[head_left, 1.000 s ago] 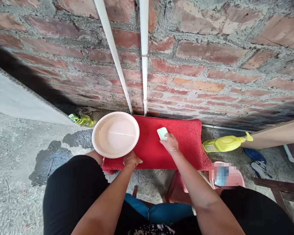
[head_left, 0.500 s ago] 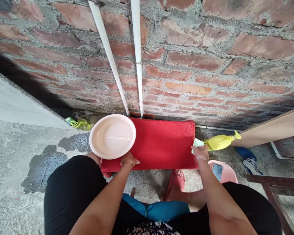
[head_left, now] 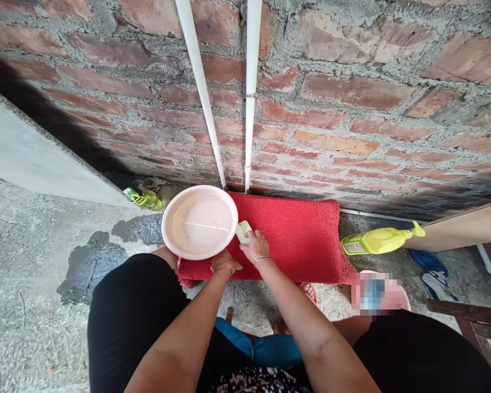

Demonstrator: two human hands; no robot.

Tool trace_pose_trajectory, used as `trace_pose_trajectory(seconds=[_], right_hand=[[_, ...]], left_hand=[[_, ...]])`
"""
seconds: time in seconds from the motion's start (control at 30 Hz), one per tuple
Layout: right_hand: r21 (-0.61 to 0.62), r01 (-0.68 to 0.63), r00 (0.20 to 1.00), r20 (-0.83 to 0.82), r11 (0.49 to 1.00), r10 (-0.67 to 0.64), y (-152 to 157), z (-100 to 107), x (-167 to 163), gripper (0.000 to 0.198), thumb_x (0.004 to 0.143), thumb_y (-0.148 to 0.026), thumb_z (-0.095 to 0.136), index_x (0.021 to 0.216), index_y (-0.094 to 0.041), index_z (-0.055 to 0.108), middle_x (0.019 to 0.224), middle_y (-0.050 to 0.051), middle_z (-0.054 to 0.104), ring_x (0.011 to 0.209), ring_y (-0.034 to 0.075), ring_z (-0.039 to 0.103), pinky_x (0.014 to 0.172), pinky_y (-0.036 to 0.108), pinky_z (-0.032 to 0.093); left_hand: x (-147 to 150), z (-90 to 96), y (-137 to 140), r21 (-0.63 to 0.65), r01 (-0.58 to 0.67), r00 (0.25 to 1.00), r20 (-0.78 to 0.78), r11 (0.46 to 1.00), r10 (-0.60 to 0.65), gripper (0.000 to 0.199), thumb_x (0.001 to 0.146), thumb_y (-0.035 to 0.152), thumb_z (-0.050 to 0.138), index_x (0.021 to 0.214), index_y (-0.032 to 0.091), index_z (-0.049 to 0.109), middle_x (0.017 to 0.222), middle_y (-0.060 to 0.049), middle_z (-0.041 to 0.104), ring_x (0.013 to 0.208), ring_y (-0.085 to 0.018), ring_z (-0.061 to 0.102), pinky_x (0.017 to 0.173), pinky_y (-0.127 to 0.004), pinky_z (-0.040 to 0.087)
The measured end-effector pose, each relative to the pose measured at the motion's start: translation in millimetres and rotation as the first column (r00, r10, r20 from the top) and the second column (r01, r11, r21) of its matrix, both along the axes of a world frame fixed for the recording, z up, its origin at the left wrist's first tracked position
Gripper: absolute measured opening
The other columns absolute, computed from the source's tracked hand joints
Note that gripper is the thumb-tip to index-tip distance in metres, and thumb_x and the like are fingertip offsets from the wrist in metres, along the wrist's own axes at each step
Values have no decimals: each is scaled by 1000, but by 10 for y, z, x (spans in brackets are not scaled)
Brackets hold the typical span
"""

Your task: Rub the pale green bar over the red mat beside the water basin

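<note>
A red pile mat (head_left: 294,240) lies stretched out in front of the brick wall. On its left part stands a pink basin (head_left: 200,252) with clear water in it. My left hand (head_left: 224,263) rests on the mat against the basin's near side, thumb stretched out; its other fingers are partly hidden below the rim. Closed around a pale green block with rounded corners (head_left: 243,231), my right hand (head_left: 257,246) is over the mat just right of the basin. Whether the block is soap or a brush, I cannot tell.
A yellow detergent bottle (head_left: 378,241) lies beside the mat's right end, near a pink tub (head_left: 401,297) with blurred contents. A green bottle (head_left: 145,198) is left of the basin. White pipes (head_left: 251,82) run down the wall. Wet patches (head_left: 92,267) mark the concrete floor.
My right hand has carried the pale green block leftward, from the mat's right end by the yellow bottle to beside the basin. My left hand stays by the basin. The view has shifted slightly.
</note>
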State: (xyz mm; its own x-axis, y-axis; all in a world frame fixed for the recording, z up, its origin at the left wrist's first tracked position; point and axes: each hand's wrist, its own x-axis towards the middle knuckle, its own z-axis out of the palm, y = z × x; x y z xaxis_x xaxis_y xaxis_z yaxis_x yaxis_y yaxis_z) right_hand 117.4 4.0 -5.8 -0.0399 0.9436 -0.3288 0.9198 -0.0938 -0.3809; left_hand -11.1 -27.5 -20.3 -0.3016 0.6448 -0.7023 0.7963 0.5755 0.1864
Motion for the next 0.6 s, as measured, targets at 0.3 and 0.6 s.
trace_pose_trajectory(seconds=[0.3, 0.6], right_hand=[[16, 314, 945, 89, 949, -314, -152, -89, 1315, 42, 67, -48, 63, 102, -27, 56, 101, 2, 51, 90, 18, 53, 78, 27, 40], [11, 750, 642, 232, 662, -731, -683, -47, 2781, 48, 64, -55, 62, 99, -22, 57, 107, 13, 54, 93, 28, 57, 76, 39, 42]], left_hand=[[-10, -41, 14, 2, -36, 999, 11, 999, 36, 73, 33, 35, 86, 99, 18, 59, 115, -17, 61, 110, -36, 54, 88, -43, 46], [-30, -50, 9, 18, -24, 1000, 21, 1000, 24, 72, 32, 37, 85, 98, 19, 61, 119, -17, 59, 112, -33, 53, 89, -39, 45]])
